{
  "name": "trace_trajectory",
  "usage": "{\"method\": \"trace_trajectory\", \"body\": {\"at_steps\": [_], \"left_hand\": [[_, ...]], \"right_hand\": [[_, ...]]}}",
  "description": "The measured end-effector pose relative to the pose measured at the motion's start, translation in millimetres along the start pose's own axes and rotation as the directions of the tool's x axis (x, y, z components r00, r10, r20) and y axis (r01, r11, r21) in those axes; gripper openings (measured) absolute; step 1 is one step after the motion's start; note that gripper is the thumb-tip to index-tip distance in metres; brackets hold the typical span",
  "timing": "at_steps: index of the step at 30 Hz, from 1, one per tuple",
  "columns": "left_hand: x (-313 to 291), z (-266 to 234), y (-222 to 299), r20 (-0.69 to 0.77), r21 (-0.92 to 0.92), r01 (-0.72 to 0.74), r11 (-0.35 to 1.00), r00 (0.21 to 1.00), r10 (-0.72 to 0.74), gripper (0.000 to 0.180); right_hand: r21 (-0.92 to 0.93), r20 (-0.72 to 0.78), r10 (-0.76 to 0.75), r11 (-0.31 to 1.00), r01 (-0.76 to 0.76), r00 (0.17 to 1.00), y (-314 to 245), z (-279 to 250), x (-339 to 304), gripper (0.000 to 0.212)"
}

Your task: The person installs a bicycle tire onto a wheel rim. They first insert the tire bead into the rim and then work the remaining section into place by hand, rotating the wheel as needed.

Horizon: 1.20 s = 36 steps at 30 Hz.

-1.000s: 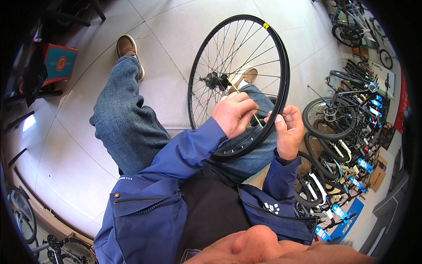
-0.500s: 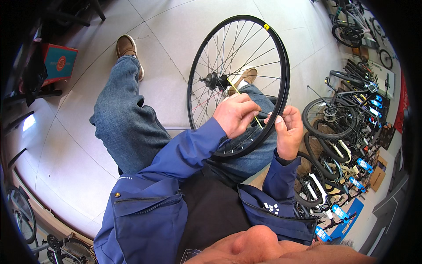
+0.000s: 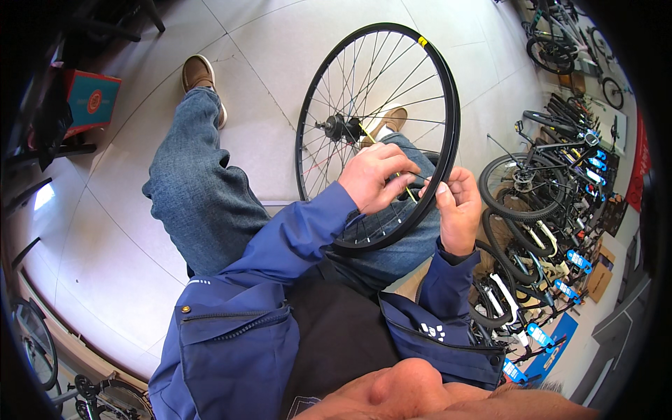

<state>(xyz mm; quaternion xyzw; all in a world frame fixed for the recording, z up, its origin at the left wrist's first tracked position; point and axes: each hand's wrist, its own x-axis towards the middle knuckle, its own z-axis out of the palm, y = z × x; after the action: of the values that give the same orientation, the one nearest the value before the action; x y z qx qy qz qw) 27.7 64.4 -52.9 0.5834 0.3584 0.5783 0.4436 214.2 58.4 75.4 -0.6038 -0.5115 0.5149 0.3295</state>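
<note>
Bicycle wheel (image 3: 343, 128), left fingers (image 3: 396, 168) in a pinch on a dark spoke (image 3: 424, 179), right fingers (image 3: 460, 185) together against its rim (image 3: 452, 119).

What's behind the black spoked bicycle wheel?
Visible there: a brown shoe, blue denim trouser leg and pale tiled floor. The bare left hand and black rim hide whatever is directly behind them.

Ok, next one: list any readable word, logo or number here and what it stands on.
No full word reads clearly enough to quote.
Teal-and-red box: round emblem; lettering too small.
Bicycle wheel rim: yellow decal, its mark too small.
Blue tags on the parked bicycles: white print, blurred.
Blue board: pale lettering, partly covered.
Red panel: pale marking, skewed at the picture's edge.
</note>
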Motion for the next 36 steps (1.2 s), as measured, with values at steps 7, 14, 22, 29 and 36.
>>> {"method": "trace_trajectory", "body": {"at_steps": [7,14,22,29,36], "left_hand": [[1.8,4.8,4.3,0.048,-0.174,0.008,0.985,0.999,0.001,0.018],[2.9,8.1,-1.6,-0.046,-0.123,-0.117,0.985,0.993,0.112,0.018],[-0.7,5.0,-2.8,0.025,-0.064,-0.19,0.98,0.981,0.192,0.022],[-3.7,6.5,0.0,-0.033,-0.102,-0.107,0.989,0.994,0.104,0.023],[-4.6,2.6,4.3,-0.038,0.063,-0.134,0.989,0.99,0.136,0.035]], "right_hand": [[-0.086,-0.026,0.054,0.995,-0.056,0.998,-11.8,8.8,-4.0,0.017],[-0.093,-0.013,0.156,0.983,-0.157,0.988,-27.0,12.9,-3.4,0.021],[-0.106,0.002,0.157,0.982,-0.156,0.988,-22.7,6.7,0.4,0.021],[-0.108,0.019,0.114,0.988,-0.111,0.993,-17.1,9.2,-4.6,0.02],[-0.096,0.047,0.112,0.99,-0.107,0.993,-20.2,12.8,-7.6,0.02]]}}
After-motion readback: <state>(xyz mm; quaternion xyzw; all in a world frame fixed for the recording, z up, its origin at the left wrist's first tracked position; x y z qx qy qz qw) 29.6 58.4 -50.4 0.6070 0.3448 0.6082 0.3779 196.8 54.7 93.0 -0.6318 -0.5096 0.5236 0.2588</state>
